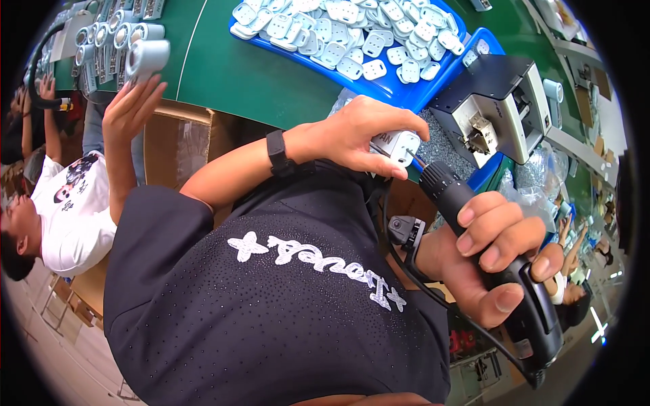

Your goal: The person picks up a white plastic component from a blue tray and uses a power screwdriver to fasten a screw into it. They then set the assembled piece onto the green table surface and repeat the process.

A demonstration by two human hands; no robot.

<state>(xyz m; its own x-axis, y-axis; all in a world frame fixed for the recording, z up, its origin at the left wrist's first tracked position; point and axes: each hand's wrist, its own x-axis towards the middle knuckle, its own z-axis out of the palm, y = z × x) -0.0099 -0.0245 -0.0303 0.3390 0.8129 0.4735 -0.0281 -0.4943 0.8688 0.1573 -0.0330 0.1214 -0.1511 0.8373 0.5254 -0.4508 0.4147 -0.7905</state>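
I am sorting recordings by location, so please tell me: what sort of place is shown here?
Probably a factory assembly workshop: a blue tray heaped with matching pale plates, a corded screwdriver in the right hand, and another person beside the green table.

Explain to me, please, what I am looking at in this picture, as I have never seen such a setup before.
No robot is at work: a wide fisheye camera, worn on the head of a person in a black shirt, looks down, so straight edges bend. The person's bare left hand holds a small white plastic block with holes. The right hand grips a black, cylindrical, corded screwdriver, its thin metal bit pointing at that block. Beyond lies a green table with a blue plastic tray of pale, flat plates with holes; to its right stands a black-and-silver, box-shaped machine. At left sits a co-worker in a white shirt.
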